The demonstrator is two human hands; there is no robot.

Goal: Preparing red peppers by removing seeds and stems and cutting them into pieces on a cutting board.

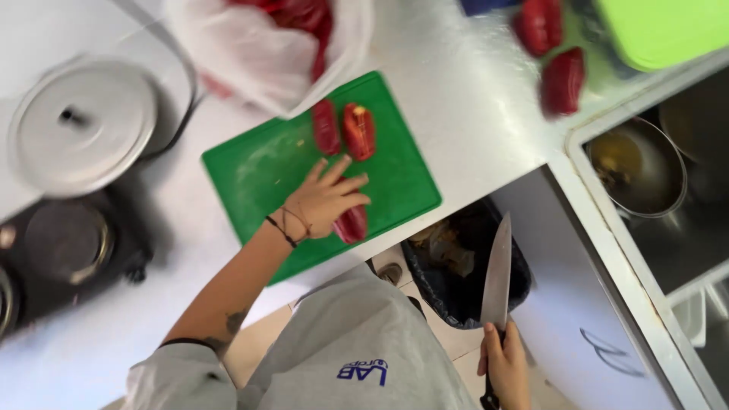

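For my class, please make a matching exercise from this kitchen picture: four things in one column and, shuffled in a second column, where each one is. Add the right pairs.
Things:
1. knife
2. pot lid
3. red pepper piece
4. metal bowl

Places:
A. in the sink
B. on the green cutting board, under the left hand
C. held in the right hand, above the black-lined bin
D. on a pot at the far left of the counter

Pairs: 1-C, 2-D, 3-B, 4-A
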